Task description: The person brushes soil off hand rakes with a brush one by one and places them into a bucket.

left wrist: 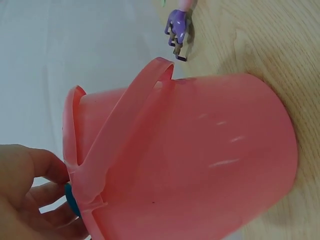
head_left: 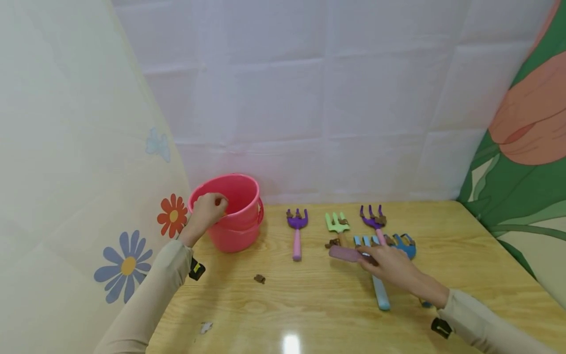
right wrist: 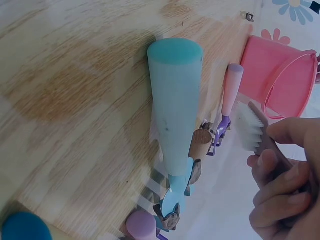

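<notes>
My left hand (head_left: pixel 208 212) reaches over the rim of a pink bucket (head_left: pixel 234 236), its fingers partly inside. In the left wrist view, the curled fingers pinch a teal rounded piece (left wrist: pixel 72 200), apparently a handle end; the bucket hides the rest. My right hand (head_left: pixel 391 265) grips a mauve-handled brush (head_left: pixel 346 253) above the table, its white bristles (right wrist: pixel 248 127) showing in the right wrist view. Under that hand lies a light-blue hand fork (head_left: pixel 381 292), with brown bits on its head. A blue hand rake (head_left: pixel 406 248) lies just beyond the hand, partly covered.
Behind the brush lie a green fork (head_left: pixel 338 223) and a purple fork (head_left: pixel 373 219), both with brown clumps. Another purple fork with a pink handle (head_left: pixel 297 241) lies near the bucket. A brown bit (head_left: pixel 260 279) is on the wooden table (head_left: pixel 247 314); white cloth (head_left: pixel 283 123) hangs behind.
</notes>
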{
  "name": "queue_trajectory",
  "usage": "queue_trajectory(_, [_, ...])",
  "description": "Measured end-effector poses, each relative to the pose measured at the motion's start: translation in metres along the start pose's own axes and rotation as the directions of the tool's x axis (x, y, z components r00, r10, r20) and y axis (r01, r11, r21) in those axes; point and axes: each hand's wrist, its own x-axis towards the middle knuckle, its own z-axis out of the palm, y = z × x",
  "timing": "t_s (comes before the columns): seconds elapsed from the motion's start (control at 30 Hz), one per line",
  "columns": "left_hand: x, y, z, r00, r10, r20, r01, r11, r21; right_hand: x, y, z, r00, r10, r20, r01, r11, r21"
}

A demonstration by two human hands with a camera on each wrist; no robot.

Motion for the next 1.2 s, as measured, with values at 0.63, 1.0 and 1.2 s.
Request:
queue_trajectory(0.63, [-0.006, 0.010, -0.003, 0.999, 0.021, -0.049, -0.021, 1.000, -0.001, -0.007, 0.005, -0.003, 0.998, 0.002, -0.060, -0.001, 1.000, 0.020])
queue_trajectory(1.0, [-0.004, 0.010, -0.003, 0.971, 0.138, -0.196, -0.125, 0.989, 0.080, -0.008, 0.008, -0.010, 0.994, 0.062, -0.088, -0.064, 0.998, -0.028])
queue_trajectory(1.2, [-0.004, 0.011, -0.002, 0.962, 0.155, -0.224, -0.136, 0.986, 0.095, -0.010, 0.010, -0.012, 0.984, 0.055, -0.167, -0.061, 0.998, -0.029])
